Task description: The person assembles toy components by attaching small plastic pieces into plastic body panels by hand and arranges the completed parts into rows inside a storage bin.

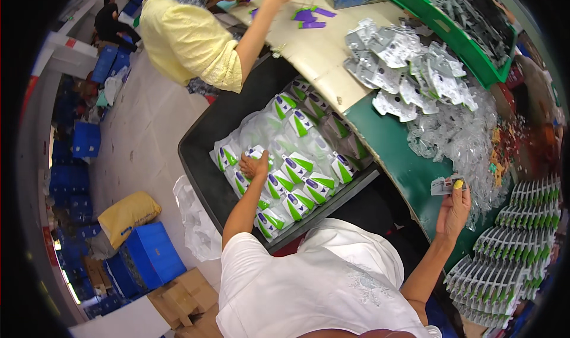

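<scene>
A black crate (205, 180) in front of me holds rows of white plastic parts (295, 202) with green and purple faces, layered with translucent plastic sheet. My left hand (255, 166) reaches into its left side, fingers curled round one of these white plastic parts (257, 152); the grip is partly hidden. Over the green table edge at the right, my right hand (454, 212) pinches a small clear-grey plastic piece (440, 187). One of that hand's fingertips has a yellow cover. Nearby lies a heap of clear plastic pieces (457, 136).
Grey-white molded parts (409, 70) are piled on the table (380, 124), beside a green bin (457, 41) of grey pieces. Stacked white-green parts (504, 255) stand at right. A co-worker in a yellow top (184, 41) handles purple pieces. Blue bins (154, 252) and cardboard (187, 296) lie left.
</scene>
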`<state>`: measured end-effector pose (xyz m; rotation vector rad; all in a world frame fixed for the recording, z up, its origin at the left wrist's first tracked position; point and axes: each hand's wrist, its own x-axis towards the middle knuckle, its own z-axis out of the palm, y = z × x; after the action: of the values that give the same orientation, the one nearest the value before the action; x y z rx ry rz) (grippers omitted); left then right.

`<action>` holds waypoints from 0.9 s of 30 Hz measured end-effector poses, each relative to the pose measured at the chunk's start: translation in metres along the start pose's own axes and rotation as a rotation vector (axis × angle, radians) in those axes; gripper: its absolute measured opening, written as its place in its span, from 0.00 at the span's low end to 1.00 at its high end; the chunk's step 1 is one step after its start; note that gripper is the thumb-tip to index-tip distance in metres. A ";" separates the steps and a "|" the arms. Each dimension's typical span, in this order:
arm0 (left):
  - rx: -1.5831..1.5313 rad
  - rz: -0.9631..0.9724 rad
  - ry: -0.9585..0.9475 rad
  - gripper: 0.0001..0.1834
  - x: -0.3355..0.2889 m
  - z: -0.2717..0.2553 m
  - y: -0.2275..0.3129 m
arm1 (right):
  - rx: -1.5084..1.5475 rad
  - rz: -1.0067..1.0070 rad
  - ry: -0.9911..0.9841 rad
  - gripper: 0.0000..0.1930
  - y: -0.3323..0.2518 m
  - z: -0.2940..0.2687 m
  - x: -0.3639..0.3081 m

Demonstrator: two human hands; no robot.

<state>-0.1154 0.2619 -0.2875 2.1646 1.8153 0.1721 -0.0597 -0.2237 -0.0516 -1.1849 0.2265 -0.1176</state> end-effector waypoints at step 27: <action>-0.976 0.313 -2.266 0.60 -0.294 -0.184 0.167 | -0.311 -0.283 -0.004 0.05 -0.021 0.044 -0.031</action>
<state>-0.0672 -0.0205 -0.0309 0.6538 -0.0889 -0.7923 -0.0790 -0.1853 -0.0131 -1.5233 0.0735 -0.3369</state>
